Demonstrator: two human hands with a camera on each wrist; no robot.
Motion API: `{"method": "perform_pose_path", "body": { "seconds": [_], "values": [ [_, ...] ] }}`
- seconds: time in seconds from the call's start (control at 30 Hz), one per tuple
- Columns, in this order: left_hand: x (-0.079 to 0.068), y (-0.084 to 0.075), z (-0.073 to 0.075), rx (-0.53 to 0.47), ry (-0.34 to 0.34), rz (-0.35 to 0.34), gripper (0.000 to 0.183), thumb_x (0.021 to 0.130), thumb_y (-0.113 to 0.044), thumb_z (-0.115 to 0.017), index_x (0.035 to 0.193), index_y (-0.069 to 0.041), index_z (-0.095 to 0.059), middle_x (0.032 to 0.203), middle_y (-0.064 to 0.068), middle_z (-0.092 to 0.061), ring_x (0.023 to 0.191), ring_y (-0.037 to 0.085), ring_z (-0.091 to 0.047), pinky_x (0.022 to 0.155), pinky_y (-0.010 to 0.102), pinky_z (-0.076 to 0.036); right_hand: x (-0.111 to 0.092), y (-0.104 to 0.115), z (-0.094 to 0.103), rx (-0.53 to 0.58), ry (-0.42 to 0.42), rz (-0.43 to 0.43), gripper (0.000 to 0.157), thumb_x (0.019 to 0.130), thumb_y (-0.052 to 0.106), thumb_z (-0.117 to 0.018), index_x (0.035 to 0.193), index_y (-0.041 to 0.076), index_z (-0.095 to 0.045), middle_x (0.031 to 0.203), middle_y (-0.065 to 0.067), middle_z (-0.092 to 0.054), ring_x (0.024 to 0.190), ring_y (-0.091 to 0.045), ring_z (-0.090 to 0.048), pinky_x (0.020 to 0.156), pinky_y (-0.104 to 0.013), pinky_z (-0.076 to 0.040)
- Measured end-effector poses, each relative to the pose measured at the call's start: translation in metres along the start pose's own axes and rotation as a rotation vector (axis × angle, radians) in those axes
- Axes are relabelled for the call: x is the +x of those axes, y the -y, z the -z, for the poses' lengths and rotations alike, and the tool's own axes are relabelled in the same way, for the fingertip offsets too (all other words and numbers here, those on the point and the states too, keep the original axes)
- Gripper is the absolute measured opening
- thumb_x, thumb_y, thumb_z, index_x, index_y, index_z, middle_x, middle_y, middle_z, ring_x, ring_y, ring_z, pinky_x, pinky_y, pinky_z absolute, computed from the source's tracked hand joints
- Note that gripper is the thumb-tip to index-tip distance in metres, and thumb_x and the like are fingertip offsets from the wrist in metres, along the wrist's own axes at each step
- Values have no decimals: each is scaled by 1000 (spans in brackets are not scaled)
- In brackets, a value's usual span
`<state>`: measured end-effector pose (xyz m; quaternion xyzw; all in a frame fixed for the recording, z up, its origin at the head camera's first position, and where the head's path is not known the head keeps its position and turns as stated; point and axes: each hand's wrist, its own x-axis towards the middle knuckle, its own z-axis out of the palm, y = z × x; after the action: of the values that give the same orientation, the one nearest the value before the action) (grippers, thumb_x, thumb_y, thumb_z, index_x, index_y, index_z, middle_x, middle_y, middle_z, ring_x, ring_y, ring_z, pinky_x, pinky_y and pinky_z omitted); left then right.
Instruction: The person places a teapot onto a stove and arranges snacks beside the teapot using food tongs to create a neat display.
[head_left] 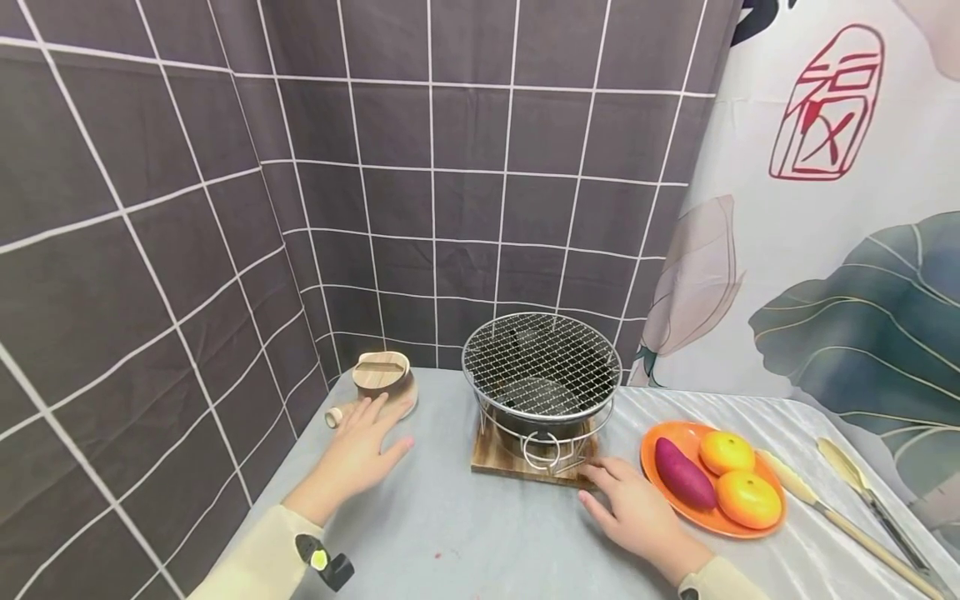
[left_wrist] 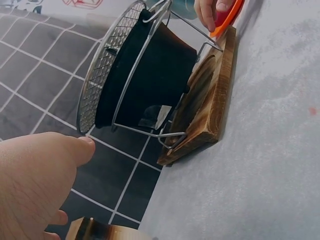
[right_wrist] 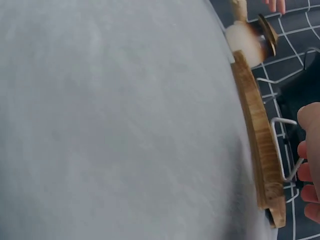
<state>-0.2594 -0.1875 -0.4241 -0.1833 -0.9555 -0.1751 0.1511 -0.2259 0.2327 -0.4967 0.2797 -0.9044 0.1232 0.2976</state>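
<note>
My left hand (head_left: pixel 360 454) hovers by a small pot with a side handle and wooden lid (head_left: pixel 384 377), its fingers extended and partly covering the pot; contact cannot be told. In the left wrist view its thumb (left_wrist: pixel 80 150) sticks out with nothing against it. A black tabletop grill (head_left: pixel 542 367) with a round wire mesh stands in a wire frame on a square wooden board (head_left: pixel 495 454). At the board's front right corner is my right hand (head_left: pixel 637 512), fingers loosely bent and seemingly around nothing. Whether its fingertips touch the board is unclear.
On the right, an orange plate (head_left: pixel 701 521) holds a purple sweet potato (head_left: pixel 684 473) and two orange fruits (head_left: pixel 738 475). Beyond it lie tongs (head_left: pixel 862 483) and a long-handled brush-like utensil (head_left: pixel 840 521). A tile-patterned curtain (head_left: pixel 472 208) hangs behind the table (head_left: pixel 450 533).
</note>
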Motion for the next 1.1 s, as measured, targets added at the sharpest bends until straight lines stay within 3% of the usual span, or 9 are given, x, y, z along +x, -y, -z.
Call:
{"method": "perform_pose_path", "body": {
  "seconds": [0.3,0.8,1.1],
  "values": [
    [0,2,-3,-6,-13,0,56,95,-36,-65,147,-14,-54,149,31,-43,140,57,-33,114,70,-22,-2,6,-9,27,-16,70,38,80,22,-80,114,7,-73,112,-5,-67,104,-23,-64,88,-43,-55],
    [2,20,-8,-9,-60,26,55,94,-31,-68,144,-10,-57,147,32,-46,137,55,-38,111,70,-27,-4,11,-15,43,40,24,38,82,22,-80,115,6,-72,114,-4,-65,106,-21,-63,88,-42,-55],
    [7,36,-6,3,-104,62,52,95,-29,-66,142,-8,-56,144,33,-48,134,54,-43,109,71,-30,-3,16,-17,42,70,-36,40,79,25,-81,114,10,-69,110,4,-60,101,-16,-60,86,-39,-55]
  ]
}}
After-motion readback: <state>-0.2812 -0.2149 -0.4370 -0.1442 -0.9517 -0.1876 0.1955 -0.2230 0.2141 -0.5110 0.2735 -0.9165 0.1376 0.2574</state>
